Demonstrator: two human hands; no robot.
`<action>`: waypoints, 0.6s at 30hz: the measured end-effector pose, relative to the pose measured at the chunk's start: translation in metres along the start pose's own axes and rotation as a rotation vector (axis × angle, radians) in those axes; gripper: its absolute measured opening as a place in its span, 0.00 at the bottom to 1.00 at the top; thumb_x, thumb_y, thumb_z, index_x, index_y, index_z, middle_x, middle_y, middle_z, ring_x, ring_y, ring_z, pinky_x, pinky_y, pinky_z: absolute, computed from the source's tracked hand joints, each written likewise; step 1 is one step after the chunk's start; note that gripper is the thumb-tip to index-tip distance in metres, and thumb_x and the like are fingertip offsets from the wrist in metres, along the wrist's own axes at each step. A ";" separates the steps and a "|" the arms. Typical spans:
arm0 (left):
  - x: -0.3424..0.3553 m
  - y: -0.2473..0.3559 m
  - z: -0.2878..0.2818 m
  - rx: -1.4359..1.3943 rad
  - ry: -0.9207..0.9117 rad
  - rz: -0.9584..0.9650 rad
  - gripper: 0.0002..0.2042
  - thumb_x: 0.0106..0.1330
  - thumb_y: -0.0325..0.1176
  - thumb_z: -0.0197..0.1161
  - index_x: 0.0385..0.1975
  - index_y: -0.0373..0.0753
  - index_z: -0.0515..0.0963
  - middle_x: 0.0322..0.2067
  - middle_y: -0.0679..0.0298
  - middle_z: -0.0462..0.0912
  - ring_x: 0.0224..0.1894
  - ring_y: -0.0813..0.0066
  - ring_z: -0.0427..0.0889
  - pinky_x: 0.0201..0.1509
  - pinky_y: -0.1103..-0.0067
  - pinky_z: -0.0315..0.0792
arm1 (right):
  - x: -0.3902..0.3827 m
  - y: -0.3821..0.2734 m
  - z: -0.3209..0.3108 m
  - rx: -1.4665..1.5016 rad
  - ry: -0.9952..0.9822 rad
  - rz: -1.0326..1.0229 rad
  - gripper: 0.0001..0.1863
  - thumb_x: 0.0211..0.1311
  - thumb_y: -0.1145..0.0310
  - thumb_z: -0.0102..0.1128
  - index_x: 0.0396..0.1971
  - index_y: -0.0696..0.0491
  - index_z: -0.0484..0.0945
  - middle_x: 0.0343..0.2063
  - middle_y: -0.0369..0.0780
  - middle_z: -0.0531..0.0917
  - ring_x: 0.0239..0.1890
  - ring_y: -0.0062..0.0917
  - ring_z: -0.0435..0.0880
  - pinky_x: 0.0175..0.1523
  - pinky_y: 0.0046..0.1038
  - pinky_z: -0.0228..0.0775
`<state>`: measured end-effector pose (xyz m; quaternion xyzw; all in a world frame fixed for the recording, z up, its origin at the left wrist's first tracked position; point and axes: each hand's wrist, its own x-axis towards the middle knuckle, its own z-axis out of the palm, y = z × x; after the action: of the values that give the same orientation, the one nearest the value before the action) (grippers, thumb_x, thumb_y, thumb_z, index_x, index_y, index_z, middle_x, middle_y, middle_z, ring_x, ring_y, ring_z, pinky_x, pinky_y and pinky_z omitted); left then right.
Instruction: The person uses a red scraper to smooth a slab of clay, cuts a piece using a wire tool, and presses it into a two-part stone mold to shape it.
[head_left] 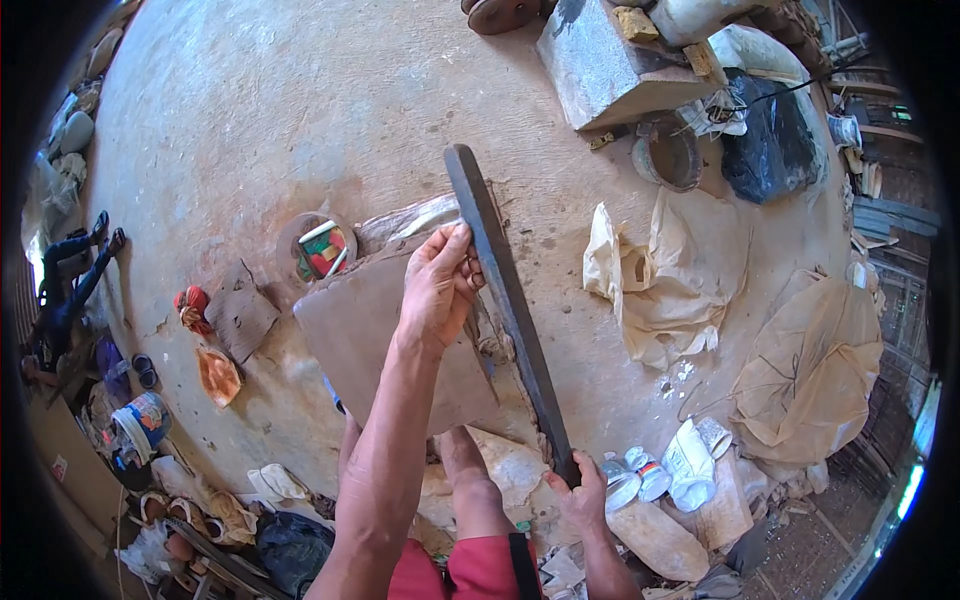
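Note:
A long dark bar (505,290), wooden by its look, slants across the middle with brown clay-like crumbs along its edge. My right hand (585,500) is closed round its near end. Against its left edge, toward the far end, my left hand (440,285) has its fingers curled and thumb pressed in. What those fingers pinch, if anything, is hidden. Under my left forearm lies a flat brown slab (350,330) with smooth, rounded corners, in front of my knees.
Left of the slab stand a round bowl (290,250) with tools and a brown flat piece (243,312). Crumpled tan sheeting (690,270) lies to the right, white containers (690,480) near right. A concrete block (610,80) stands far right. Another person (70,290) is at far left.

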<state>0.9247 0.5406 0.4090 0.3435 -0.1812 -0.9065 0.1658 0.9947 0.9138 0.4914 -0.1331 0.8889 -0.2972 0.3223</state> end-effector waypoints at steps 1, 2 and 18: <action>-0.003 -0.004 -0.003 0.012 0.053 0.030 0.06 0.80 0.35 0.63 0.40 0.42 0.80 0.31 0.73 0.81 0.27 0.88 0.75 0.32 0.86 0.73 | -0.002 -0.003 -0.004 0.107 -0.041 0.052 0.27 0.59 0.54 0.81 0.45 0.59 0.79 0.34 0.46 0.84 0.34 0.42 0.85 0.39 0.40 0.76; -0.008 -0.008 -0.005 0.005 0.060 0.034 0.06 0.80 0.35 0.63 0.40 0.42 0.80 0.31 0.73 0.81 0.27 0.88 0.75 0.32 0.86 0.73 | -0.003 -0.007 -0.007 0.213 -0.084 0.104 0.27 0.60 0.53 0.81 0.45 0.59 0.80 0.34 0.45 0.85 0.33 0.37 0.85 0.39 0.38 0.76; -0.177 -0.118 0.001 0.165 -0.232 -0.182 0.35 0.79 0.46 0.62 0.81 0.41 0.58 0.79 0.56 0.62 0.79 0.62 0.63 0.80 0.66 0.61 | 0.114 -0.120 -0.043 0.208 0.193 -0.078 0.33 0.64 0.45 0.77 0.52 0.58 0.77 0.34 0.35 0.77 0.37 0.25 0.77 0.47 0.31 0.71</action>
<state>1.0291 0.7199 0.4571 0.2641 -0.2410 -0.9333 0.0325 0.8854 0.7897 0.5350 -0.1040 0.8742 -0.4116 0.2356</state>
